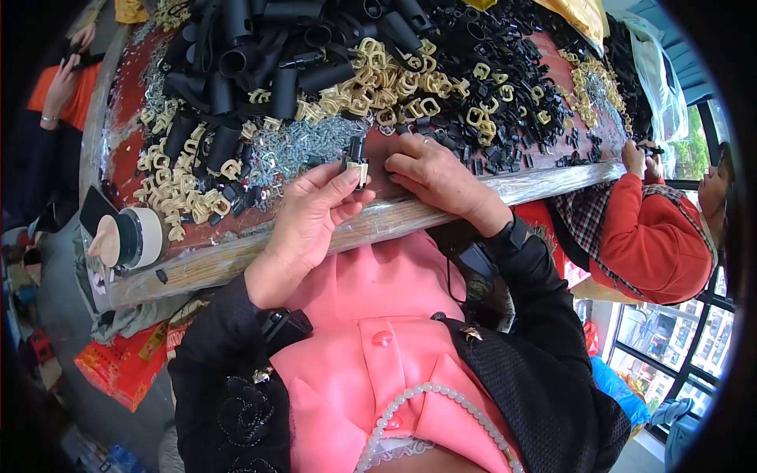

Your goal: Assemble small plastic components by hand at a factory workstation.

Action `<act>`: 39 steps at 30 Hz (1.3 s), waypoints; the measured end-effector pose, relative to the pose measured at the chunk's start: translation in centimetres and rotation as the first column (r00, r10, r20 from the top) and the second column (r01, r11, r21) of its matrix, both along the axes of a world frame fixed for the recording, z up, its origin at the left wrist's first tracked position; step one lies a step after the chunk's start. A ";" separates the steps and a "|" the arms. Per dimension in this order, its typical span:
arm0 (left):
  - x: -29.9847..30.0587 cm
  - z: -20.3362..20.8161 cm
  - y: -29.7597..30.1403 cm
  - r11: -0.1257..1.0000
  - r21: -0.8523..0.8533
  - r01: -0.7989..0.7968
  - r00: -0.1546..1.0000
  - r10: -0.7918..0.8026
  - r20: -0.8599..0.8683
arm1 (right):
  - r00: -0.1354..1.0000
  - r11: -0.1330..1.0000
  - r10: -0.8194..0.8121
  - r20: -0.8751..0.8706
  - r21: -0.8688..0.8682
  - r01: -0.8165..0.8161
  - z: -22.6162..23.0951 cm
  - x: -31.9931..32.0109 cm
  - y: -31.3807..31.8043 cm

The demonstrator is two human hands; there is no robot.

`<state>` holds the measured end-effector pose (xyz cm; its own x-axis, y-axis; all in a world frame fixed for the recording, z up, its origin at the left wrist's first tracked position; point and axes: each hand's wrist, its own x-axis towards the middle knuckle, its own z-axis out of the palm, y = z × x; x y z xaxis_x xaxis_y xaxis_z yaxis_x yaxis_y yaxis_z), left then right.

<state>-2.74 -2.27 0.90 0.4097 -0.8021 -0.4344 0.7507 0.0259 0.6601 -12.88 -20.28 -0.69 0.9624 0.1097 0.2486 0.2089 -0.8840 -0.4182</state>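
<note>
Between its thumb and fingers my left hand pinches a small black plastic part with a cream piece on it, held upright just above the table's near edge. Close beside it, my right hand rests at the red tabletop with its fingers curled inward and pressed together; what they hold, if anything, is hidden. Just beyond both hands lie a heap of small silver metal pieces and a pile of cream buckle-like frames. Small black parts spread past my right hand.
Black tubes are heaped at the far left. A wooden edge strip borders the table near me. Rolls of tape stand at the left corner. A co-worker in red works at right; another person's hand shows at left.
</note>
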 end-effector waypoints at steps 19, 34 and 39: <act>-0.9 0.1 -0.6 0.992 -0.049 0.116 0.990 -0.120 -0.077 | 0.974 0.742 -0.217 0.064 0.659 0.122 3.6 -1.1 3.8; -1.2 0.8 -0.6 0.968 -0.059 0.243 0.970 -0.244 -0.021 | 0.890 0.981 -0.152 0.430 0.178 0.081 2.7 -2.0 2.5; -0.2 0.5 -0.2 0.976 -0.089 0.197 0.973 -0.183 0.141 | 0.696 0.797 -0.604 0.388 0.275 0.538 4.3 1.1 -4.5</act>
<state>-2.94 -2.50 1.44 0.2936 -0.9079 -0.2993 0.6555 -0.0367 0.7543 -11.77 -24.76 3.57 0.6110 -0.4894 0.6223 -0.1309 -0.8377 -0.5303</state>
